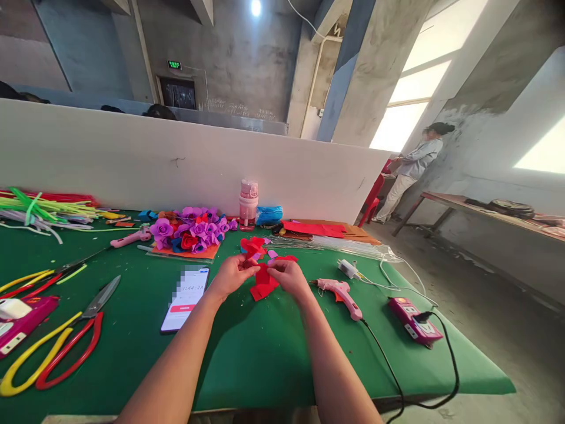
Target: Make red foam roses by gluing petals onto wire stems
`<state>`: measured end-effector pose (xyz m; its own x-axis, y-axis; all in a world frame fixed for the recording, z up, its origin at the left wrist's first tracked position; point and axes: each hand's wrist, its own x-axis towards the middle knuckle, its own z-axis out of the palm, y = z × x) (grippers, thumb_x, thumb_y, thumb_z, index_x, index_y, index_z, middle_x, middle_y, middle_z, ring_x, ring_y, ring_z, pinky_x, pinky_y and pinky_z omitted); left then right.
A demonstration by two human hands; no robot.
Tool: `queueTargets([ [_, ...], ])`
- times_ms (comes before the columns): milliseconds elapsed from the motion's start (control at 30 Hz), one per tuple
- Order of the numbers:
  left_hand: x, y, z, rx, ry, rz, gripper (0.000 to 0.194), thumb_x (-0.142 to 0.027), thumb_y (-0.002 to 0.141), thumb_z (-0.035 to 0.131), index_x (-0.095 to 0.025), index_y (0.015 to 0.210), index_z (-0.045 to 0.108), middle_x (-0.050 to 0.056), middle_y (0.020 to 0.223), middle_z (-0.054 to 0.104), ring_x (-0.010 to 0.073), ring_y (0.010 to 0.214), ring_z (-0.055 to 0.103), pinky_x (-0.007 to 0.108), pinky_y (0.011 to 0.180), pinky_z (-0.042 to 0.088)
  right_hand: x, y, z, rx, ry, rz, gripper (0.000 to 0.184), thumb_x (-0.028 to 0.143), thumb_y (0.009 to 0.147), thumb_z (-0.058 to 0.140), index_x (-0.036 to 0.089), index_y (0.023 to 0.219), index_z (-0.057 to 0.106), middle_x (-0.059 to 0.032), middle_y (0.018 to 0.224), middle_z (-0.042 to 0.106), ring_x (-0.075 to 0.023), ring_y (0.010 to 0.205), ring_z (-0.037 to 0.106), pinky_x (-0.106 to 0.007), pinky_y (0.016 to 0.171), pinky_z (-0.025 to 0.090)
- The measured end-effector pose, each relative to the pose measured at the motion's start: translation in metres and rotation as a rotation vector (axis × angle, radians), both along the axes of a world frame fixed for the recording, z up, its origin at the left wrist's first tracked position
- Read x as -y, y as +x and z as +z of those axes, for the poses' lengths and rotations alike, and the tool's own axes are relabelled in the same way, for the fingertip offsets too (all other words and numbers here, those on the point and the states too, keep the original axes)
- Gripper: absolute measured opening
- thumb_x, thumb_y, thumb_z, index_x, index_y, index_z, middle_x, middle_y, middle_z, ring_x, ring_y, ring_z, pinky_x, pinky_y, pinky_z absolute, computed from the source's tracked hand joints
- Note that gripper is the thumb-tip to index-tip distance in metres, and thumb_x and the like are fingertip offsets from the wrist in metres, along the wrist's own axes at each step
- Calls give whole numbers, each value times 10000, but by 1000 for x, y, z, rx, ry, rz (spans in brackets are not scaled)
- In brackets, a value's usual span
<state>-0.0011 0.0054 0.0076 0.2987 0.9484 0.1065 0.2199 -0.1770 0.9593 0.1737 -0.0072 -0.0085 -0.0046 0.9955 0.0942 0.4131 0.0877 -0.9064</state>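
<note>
My left hand and my right hand meet over the green table, both pinched on red felt pieces. The felt sits between my fingertips, with more red petals and small pink scraps lying just behind. A phone lies face up to the left of my left hand. A pink glue gun rests on the table to the right of my right hand.
Finished purple and red felt roses are piled at the back by a pink bottle. Scissors and pipe cleaners lie at left. A pink power strip with cables sits right. A person stands far right.
</note>
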Motion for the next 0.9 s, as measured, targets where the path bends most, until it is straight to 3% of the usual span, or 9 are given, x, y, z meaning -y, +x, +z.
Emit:
queueTargets([
  [100, 1, 0, 3, 49, 86, 38, 420, -534, 836, 490, -164, 1017, 573, -2, 695, 600, 110, 583, 517, 217, 564, 410, -6, 4, -11, -252, 29, -193, 221, 354, 681, 606, 150, 686, 690, 3, 590, 619, -137, 570, 537, -238, 538, 369],
  [233, 4, 4, 7, 131, 155, -8, 433, -518, 913, 369, -187, 1162, 497, -34, 612, 559, 87, 444, 400, 206, 463, 337, -6, 7, -15, -631, 28, -300, 287, 411, 616, 695, 144, 718, 717, -24, 660, 669, -141, 597, 559, -247, 572, 410],
  [333, 5, 10, 11, 93, 281, -28, 372, -479, 914, 408, -183, 1084, 556, 17, 739, 641, 115, 550, 509, 235, 561, 423, -3, 9, -13, -812, 25, -312, 305, 416, 574, 754, 141, 702, 728, -32, 663, 683, -140, 604, 574, -249, 589, 431],
  [433, 5, 19, 18, -11, 542, 9, 281, -425, 878, 511, -181, 917, 644, 62, 891, 672, 180, 816, 576, 286, 746, 457, -2, 11, -10, -943, 50, -320, 287, 395, 556, 783, 145, 687, 733, -24, 618, 680, -133, 568, 571, -249, 571, 436],
  [533, 3, 28, 18, -82, 698, 34, 223, -359, 857, 556, -184, 806, 683, 63, 857, 678, 182, 817, 548, 289, 763, 441, -2, 12, -8, -1055, 99, -349, 271, 366, 549, 796, 150, 702, 738, -23, 626, 694, -130, 559, 579, -249, 570, 444],
  [600, 1, 32, 9, -79, 658, 37, 219, -332, 856, 555, -182, 787, 699, 47, 790, 673, 163, 748, 547, 266, 723, 441, -2, 13, -8, -1091, 120, -391, 271, 359, 544, 803, 153, 709, 739, -22, 631, 700, -128, 557, 582, -247, 563, 443],
  [767, -7, 27, -26, 53, 357, 112, 222, -344, 780, 608, -153, 785, 722, 14, 702, 689, 158, 664, 587, 245, 643, 467, 2, 10, -6, -1029, 141, -394, 289, 399, 596, 777, 148, 736, 745, -17, 600, 680, -132, 546, 568, -253, 555, 435],
  [900, -4, 22, -30, 163, 197, 118, 234, -360, 735, 640, -140, 738, 719, 30, 691, 707, 196, 695, 636, 293, 678, 506, 9, 6, 1, -885, 174, -340, 273, 413, 651, 742, 153, 734, 753, -23, 634, 687, -148, 594, 571, -261, 582, 431],
])
